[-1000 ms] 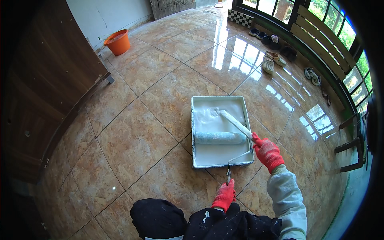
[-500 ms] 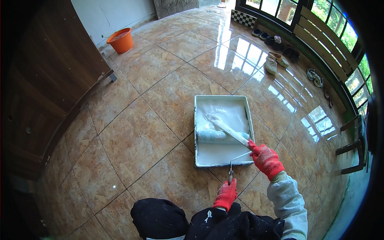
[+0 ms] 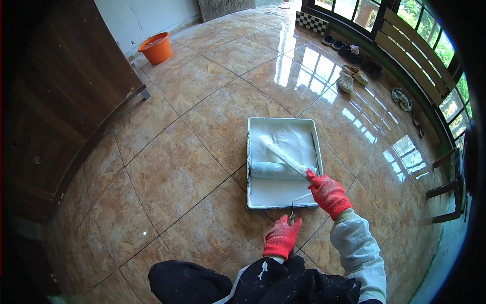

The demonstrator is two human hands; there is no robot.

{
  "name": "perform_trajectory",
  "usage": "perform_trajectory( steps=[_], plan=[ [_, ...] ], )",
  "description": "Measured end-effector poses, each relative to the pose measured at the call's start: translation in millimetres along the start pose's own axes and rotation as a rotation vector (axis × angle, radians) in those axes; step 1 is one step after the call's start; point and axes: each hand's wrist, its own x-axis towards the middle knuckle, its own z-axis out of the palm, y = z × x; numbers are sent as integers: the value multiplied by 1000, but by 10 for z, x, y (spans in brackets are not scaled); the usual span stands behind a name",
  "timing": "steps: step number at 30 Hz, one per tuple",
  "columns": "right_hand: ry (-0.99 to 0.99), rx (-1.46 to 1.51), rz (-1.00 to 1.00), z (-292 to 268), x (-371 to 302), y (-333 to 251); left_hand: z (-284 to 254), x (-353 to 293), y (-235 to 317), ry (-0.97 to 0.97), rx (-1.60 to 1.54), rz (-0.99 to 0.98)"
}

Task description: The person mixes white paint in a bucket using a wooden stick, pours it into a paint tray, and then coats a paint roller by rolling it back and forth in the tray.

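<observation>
Gripping a paint-covered stick (image 3: 281,154), the right hand (image 3: 329,195) in its red glove has the fingers closed around the near end, and the stick slants over the light-blue roller (image 3: 273,171). This roller lies across the tray (image 3: 248,162) of white paint (image 3: 278,192), on the tiled floor (image 3: 192,152). At the roller's handle (image 3: 292,217), the left hand (image 3: 282,237) has fingers slightly parted; whether they press it, I cannot tell.

Over there I'm seeing red gloves (image 3: 329,196), white paint (image 3: 273,191), a pale-blue roller (image 3: 276,171), an orange bucket (image 3: 156,49), mottled brown tiles (image 3: 157,187) and a black-and-white checkered strip (image 3: 311,23).
</observation>
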Motion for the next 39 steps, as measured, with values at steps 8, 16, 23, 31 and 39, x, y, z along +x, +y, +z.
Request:
perform_trajectory(
  steps=[8, 16, 23, 31, 39],
  plan=[
    [-9, -45, 67, -251, -329, 94, 240, 232, -292, -264, -65, -30],
    [32, -57, 163, -214, -49, 176, 116, 150, -57, -288, -622, -253],
    [83, 43, 9, 123, 171, 76, 40, 162, 104, -296, -604, -262],
    [3, -48, -7, -102, -105, -6, 40, 167, -3, -19, 75, -16],
    [3, -126, 148, -284, -124, 165, 54, 209, -51, -98, 16, -34]
  ],
)
